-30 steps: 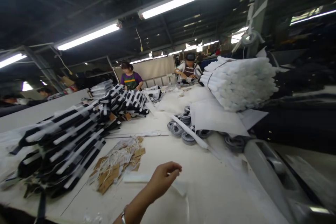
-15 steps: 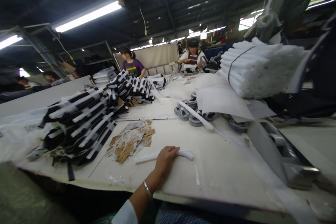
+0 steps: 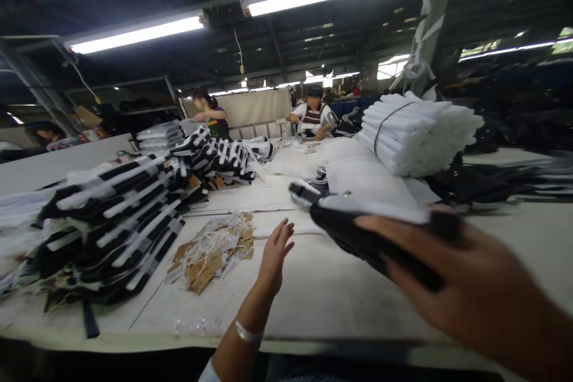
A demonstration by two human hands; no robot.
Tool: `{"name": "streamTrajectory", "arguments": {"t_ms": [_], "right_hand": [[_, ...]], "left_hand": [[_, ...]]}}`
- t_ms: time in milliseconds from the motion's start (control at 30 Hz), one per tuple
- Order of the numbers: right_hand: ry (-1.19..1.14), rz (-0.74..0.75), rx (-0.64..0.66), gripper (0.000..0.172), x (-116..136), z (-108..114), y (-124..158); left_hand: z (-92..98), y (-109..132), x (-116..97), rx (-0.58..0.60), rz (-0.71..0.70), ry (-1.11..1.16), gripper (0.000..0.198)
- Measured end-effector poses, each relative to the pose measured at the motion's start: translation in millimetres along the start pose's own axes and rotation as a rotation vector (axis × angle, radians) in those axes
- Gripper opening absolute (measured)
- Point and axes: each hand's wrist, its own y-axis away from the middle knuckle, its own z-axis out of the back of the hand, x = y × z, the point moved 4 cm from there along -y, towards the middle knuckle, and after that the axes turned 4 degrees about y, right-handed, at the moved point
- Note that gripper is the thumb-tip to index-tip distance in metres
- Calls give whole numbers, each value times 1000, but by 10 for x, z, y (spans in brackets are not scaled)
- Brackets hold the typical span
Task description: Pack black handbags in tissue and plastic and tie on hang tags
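My right hand (image 3: 470,280), blurred by motion, grips a long black folded garment (image 3: 344,236) with a white strip along its top. The garment is held above the table, pointing toward the middle. Empty and with its fingers stretched out, my left hand (image 3: 274,256) hovers over the table at the centre. A white foam-like roll (image 3: 308,231) lies just beyond its fingers, partly hidden by the garment. To the left of this hand is a loose pile of brown tags with white strings (image 3: 208,259).
Black garments with white rolls (image 3: 120,221) are stacked high at left. A tied bundle of white rolls (image 3: 412,137) rests on white sheets (image 3: 367,176) at right. Two co-workers, one at far left-centre (image 3: 212,116) and one across the table (image 3: 313,116), are at work. Dark cloth (image 3: 496,182) lies at right.
My left hand has let go of the white roll and lifted with its fingers spread. My right hand has come into view from the right with the black garment. The view has turned right.
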Motion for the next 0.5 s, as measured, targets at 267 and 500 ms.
{"name": "streamTrajectory", "arguments": {"t_ms": [267,500], "right_hand": [[-399,72,712,95,136,-1083,597],[-385,-530,721,79,-815,-1546,1532]], "left_hand": [[474,1204,517,-196,500,447,76],[381,1498,627,-214,307,42,87]]}}
